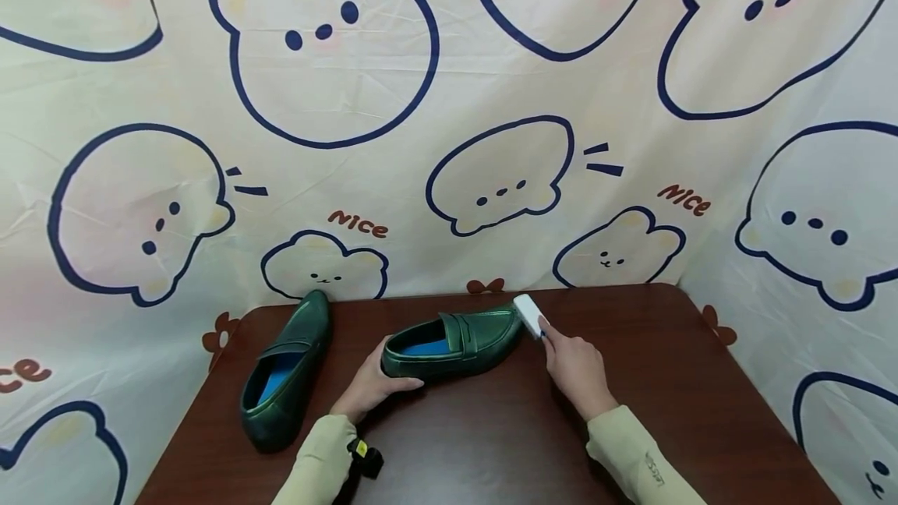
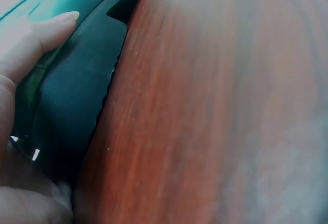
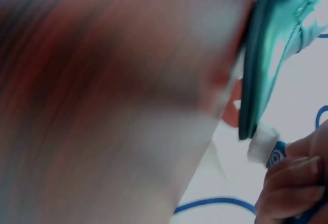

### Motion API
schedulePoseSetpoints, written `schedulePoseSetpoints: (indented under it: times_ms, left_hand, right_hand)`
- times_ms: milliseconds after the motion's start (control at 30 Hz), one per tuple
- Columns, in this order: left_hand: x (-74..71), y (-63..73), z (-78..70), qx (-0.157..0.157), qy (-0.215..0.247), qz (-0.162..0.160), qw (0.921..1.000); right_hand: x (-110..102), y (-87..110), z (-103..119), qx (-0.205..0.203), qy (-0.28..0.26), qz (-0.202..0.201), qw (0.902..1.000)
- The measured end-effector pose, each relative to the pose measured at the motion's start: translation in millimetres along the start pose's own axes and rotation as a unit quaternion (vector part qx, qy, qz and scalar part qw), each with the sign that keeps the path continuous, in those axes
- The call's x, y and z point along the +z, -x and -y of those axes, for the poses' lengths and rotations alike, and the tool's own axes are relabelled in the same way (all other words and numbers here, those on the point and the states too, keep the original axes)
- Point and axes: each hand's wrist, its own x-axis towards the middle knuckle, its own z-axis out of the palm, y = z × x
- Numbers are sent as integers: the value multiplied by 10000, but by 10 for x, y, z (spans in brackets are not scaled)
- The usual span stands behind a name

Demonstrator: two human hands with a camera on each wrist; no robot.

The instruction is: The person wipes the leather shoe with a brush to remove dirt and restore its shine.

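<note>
A dark green loafer (image 1: 491, 337) with a blue insole lies sideways on the table, toe to the right. My left hand (image 1: 372, 380) grips its heel, thumb along the near side and the other fingers partly hidden behind it. In the left wrist view, fingers lie against the shoe's green side (image 2: 77, 80). My right hand (image 1: 578, 372) holds a small brush (image 1: 528, 315) with a white head at the loafer's toe. In the right wrist view, its white end (image 3: 262, 144) meets the toe tip, and curled fingers (image 3: 292, 183) wrap the blue handle.
A matching green loafer (image 1: 312, 330) stands at the left on the brown table (image 1: 666, 380), toe pointing to the back edge. A cream cloth backdrop (image 1: 491, 84) with bear outlines rises close behind the table and along both sides.
</note>
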Motion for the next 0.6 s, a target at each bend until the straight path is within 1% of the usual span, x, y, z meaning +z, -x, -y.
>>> schedulePoseSetpoints:
  times_ms: [33, 100, 200, 267, 333, 400, 467, 533, 600]
  left_hand:
    - [0, -2, 5, 1, 3, -6, 10000]
    - [-2, -6, 16, 11, 0, -3, 10000]
    - [-7, -11, 30, 25, -11, 0, 10000]
    - [-1, -5, 36, 30, -20, 4, 10000]
    - [8, -8, 40, 40, -30, -4, 10000]
    - [17, -7, 33, 34, -46, 10, 10000]
    - [24, -7, 21, 25, -53, 32, 10000]
    - [24, -5, 12, 11, -74, 15, 10000]
    - [22, 0, 11, 16, -65, 2, 10000]
  right_hand:
    - [-6, 9, 26, -5, -127, 5, 9999]
    - [-17, 42, 93, -58, -553, 211, 9982]
    - [-25, 118, 218, -198, -1296, 768, 9884]
    - [-18, 180, 289, -340, -1552, 1052, 9817]
    - [-6, 222, 334, -462, -1623, 1132, 9791]
    - [10, 244, 352, -552, -1581, 1066, 9801]
    - [26, 240, 334, -542, -1549, 1039, 9810]
    - [48, 224, 292, -539, -1415, 994, 9835]
    - [59, 203, 231, -538, -1136, 877, 9882]
